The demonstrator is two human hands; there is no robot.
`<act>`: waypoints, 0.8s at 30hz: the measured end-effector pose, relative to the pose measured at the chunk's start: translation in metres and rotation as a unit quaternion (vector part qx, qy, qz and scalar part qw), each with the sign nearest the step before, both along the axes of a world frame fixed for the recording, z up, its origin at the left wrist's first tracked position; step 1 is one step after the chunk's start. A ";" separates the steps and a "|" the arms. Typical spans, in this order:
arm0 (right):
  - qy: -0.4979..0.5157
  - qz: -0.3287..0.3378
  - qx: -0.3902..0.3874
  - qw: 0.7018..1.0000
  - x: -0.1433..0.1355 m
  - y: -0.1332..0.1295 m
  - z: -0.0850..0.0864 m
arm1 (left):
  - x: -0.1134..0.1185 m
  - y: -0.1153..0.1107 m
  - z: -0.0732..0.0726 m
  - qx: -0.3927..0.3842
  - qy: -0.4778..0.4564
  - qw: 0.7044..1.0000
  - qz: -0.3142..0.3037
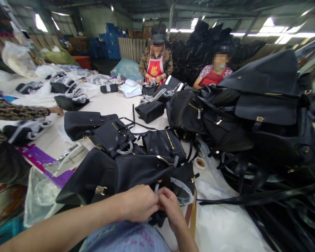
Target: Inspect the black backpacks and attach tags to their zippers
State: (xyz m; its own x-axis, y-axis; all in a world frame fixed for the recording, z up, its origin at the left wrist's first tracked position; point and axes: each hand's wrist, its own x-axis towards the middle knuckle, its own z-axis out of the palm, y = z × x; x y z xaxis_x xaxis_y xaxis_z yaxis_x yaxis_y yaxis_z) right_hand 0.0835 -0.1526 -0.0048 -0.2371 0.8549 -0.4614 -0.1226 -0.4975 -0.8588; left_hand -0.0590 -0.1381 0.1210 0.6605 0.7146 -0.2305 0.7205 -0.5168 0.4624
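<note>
A large black backpack (141,173) lies right before me, its flap with a gold clasp folded out to the left. At its near right edge my left hand (140,203) is closed, fingertips pinched together. My right hand (170,206) meets it there, thumb and fingers pinched too. A small whitish piece (156,188) shows just above the fingertips; what exactly they grip is hidden. Beside the right hand, a handle wrapped in clear plastic (185,192) loops out from the bag.
More black bags (162,143) lie beyond, and a tall heap of them (267,105) rises at right. A tape roll (200,163) sits on the white table (112,101). Two co-workers in red aprons (155,66) are across; another person's sleeve (18,108) reaches in from the left.
</note>
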 end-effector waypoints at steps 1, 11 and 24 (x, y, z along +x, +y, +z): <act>0.008 -0.001 -0.006 1.000 0.000 -0.001 0.000 | 0.001 -0.008 -0.004 -0.023 0.046 0.999 0.014; 0.063 -0.030 -0.020 0.997 -0.001 -0.001 -0.001 | -0.005 -0.030 -0.045 -0.069 0.021 0.971 0.229; 0.084 -0.049 0.033 0.995 -0.005 0.004 -0.007 | -0.002 -0.018 -0.078 -0.031 -0.023 0.982 0.187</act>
State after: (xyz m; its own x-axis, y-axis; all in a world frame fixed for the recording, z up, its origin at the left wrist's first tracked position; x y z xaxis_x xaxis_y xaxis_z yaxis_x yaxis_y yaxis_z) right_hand 0.0790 -0.1484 -0.0115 -0.2193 0.9050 -0.3647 -0.3119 -0.4192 -0.8527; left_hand -0.0612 -0.1565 0.0433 0.3654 0.8948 -0.2567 0.8319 -0.1901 0.5214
